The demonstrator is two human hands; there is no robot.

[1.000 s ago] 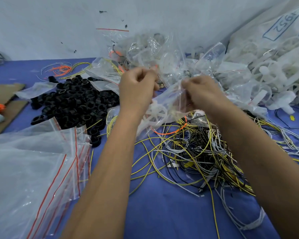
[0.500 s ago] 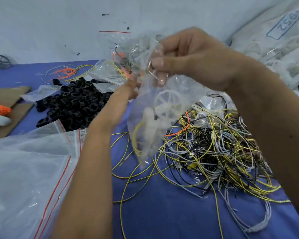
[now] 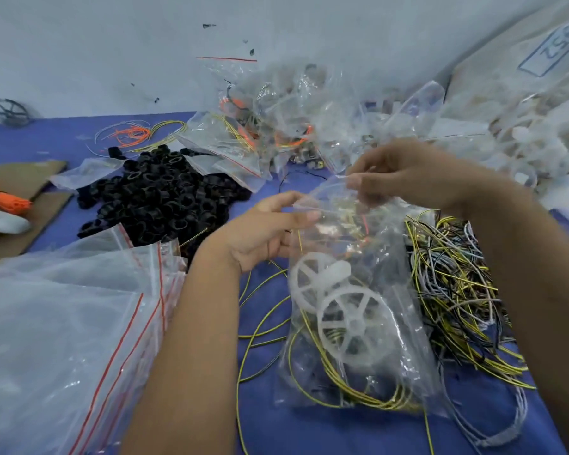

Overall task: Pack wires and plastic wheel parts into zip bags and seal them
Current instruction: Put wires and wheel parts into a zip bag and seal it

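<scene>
1. Zip bag [image 3: 358, 323]: clear, held up over the blue surface [image 3: 309, 431] by its top edge and hanging down toward the viewer. It holds two white plastic wheels [image 3: 339, 310] and coiled yellow wires [image 3: 358, 385].
2. Left hand [image 3: 270, 231]: the grip is a pinch on the bag's left top corner, thumb and fingers closed on the film.
3. Right hand [image 3: 404, 175]: the grip is a pinch on the right end of the top edge, fingertips closed on the strip.
4. Step in hand, by judgement: sealing. Whether any part of the zip is already closed cannot be told from this view.
5. Method, advised: keep the top edge taut between both pinches, line up the two lips, then run thumb and finger along the strip from one end to the other.
6. Caution: a yellow strand stands up inside near the mouth; it should be pushed down first, since a wire caught in the strip would likely leave a gap.
7. Loose wire tangle [image 3: 450, 290]: yellow, black and grey, directly behind and right of the bag; stray ends could snag the film.
8. Black ring parts [image 3: 158, 198]: a heap to the left, apart from the bag.
9. Empty zip bags [image 3: 63, 323]: a red-striped stack at near left.
10. Filled bags [image 3: 276, 126]: a pile at the back against the wall.
11. White plastic parts [image 3: 523, 142]: a heap at far right.
</scene>
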